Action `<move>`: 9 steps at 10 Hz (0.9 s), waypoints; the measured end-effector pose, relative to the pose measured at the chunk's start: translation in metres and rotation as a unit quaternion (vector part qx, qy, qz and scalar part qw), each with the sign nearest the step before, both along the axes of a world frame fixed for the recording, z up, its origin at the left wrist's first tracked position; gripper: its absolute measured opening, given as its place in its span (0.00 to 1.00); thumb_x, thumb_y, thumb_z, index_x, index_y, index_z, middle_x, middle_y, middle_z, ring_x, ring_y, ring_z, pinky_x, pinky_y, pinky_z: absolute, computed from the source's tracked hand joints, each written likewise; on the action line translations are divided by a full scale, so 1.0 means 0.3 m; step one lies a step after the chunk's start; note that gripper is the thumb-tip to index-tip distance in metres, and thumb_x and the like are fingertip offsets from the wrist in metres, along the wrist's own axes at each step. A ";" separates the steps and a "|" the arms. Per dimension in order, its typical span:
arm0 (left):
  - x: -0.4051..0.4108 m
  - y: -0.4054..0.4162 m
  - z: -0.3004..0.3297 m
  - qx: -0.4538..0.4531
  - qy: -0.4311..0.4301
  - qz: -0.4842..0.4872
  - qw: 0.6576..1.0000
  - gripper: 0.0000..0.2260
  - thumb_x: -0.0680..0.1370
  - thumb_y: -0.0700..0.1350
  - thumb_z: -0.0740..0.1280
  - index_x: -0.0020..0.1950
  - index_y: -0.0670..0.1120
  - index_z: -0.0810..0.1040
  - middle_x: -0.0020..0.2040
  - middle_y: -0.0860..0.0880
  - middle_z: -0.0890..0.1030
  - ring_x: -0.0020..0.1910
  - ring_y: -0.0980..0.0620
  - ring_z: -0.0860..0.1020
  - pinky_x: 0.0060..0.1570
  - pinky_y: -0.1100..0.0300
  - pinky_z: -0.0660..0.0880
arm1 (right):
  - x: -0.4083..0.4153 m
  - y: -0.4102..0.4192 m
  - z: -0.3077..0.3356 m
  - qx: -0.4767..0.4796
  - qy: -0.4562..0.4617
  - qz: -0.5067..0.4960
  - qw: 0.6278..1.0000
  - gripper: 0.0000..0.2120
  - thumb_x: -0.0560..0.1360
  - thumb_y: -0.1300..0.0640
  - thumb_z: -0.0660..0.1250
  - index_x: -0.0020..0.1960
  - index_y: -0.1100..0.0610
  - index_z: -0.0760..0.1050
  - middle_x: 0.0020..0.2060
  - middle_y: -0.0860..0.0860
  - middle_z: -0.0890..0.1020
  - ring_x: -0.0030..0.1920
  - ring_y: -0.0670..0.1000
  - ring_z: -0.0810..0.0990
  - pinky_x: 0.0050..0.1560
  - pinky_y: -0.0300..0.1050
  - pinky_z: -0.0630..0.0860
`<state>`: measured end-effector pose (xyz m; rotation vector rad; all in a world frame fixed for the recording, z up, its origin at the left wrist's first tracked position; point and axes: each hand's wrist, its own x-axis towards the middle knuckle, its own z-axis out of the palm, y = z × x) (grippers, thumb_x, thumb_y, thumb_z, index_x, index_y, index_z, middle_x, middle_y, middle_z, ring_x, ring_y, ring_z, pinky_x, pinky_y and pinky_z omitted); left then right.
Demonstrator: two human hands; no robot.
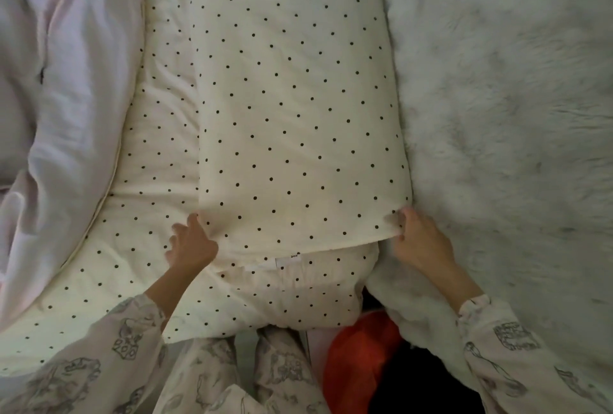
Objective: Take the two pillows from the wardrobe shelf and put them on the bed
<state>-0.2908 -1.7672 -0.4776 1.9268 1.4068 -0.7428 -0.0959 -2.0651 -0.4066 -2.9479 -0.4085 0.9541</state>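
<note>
A cream pillow (298, 108) with small dark dots lies flat on the bed, long side running away from me. My left hand (190, 244) grips its near left corner and my right hand (419, 241) pinches its near right corner. Beneath it is more dotted cream fabric (159, 181), bedding or a second pillow; I cannot tell which. A white label (287, 261) shows under the pillow's near edge.
A crumpled pale pink duvet (59, 81) fills the left side. A white furry blanket (514, 98) covers the right side, touching the pillow. An orange-red object (358, 357) lies low by my legs in patterned pyjamas, beside a dark gap.
</note>
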 end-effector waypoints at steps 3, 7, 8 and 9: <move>0.321 0.024 0.009 0.051 -0.135 -0.290 0.946 0.33 0.77 0.62 0.56 0.76 0.58 0.41 0.77 0.47 0.33 0.76 0.42 0.36 0.70 0.34 0.45 | 0.161 0.299 -0.058 0.024 -0.106 0.179 0.978 0.33 0.76 0.44 0.60 0.75 0.50 0.49 0.77 0.55 0.48 0.75 0.59 0.47 0.68 0.61 0.58; 0.340 0.004 -0.035 0.037 -0.062 -0.345 0.936 0.36 0.74 0.69 0.52 0.74 0.61 0.36 0.76 0.50 0.30 0.75 0.44 0.32 0.69 0.31 0.47 | 0.213 0.372 -0.035 0.034 0.039 0.109 0.993 0.32 0.75 0.44 0.61 0.75 0.50 0.53 0.77 0.51 0.42 0.76 0.55 0.42 0.72 0.60 0.50; 0.347 0.006 -0.030 0.028 -0.053 -0.343 0.938 0.36 0.74 0.68 0.52 0.74 0.61 0.35 0.75 0.51 0.29 0.75 0.44 0.31 0.69 0.31 0.46 | 0.290 0.422 0.141 0.334 0.109 -0.074 0.933 0.24 0.73 0.42 0.64 0.66 0.49 0.70 0.68 0.50 0.72 0.58 0.44 0.76 0.61 0.38 0.68; 0.351 0.006 -0.032 0.022 -0.054 -0.340 0.939 0.36 0.74 0.68 0.52 0.74 0.60 0.35 0.75 0.51 0.29 0.74 0.44 0.31 0.69 0.31 0.46 | 0.377 0.413 0.386 0.599 0.110 -0.105 0.786 0.14 0.74 0.45 0.64 0.57 0.47 0.78 0.53 0.49 0.84 0.49 0.46 0.83 0.45 0.36 0.78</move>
